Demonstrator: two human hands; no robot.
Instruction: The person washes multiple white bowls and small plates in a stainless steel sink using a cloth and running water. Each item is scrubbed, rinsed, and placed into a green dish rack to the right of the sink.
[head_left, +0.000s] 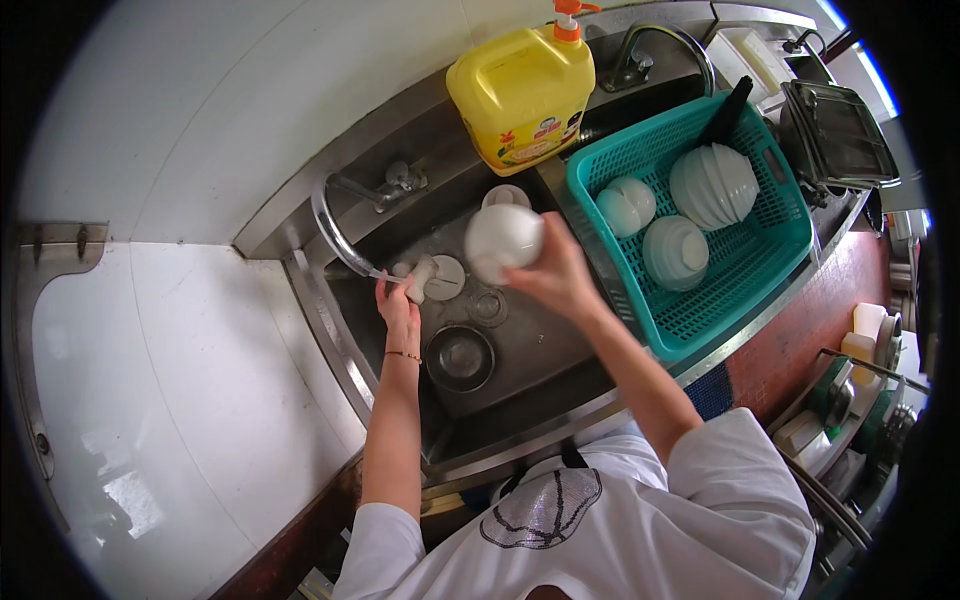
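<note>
My right hand (559, 266) grips a white bowl (502, 241) by its side, raised over the stainless-steel sink (532, 360); both are slightly blurred. Under the spout of the left faucet (337, 229), my left hand (399, 300) holds a pale, lumpy cloth or sponge (424, 279); which it is I cannot tell. On the sink floor are a round white dish or lid (445, 277), a small clear glass dish (487, 306) and a dark-rimmed metal bowl (460, 358). Another white dish (506, 196) lies behind the raised bowl, partly hidden by it.
Right of the sink, a teal plastic basket (679, 334) holds several stacked white bowls (714, 186) and a black-handled utensil (727, 112). A yellow detergent jug (525, 97) with an orange pump stands behind. Another faucet (637, 64) rises beyond, and metal pans (844, 131) stand at far right.
</note>
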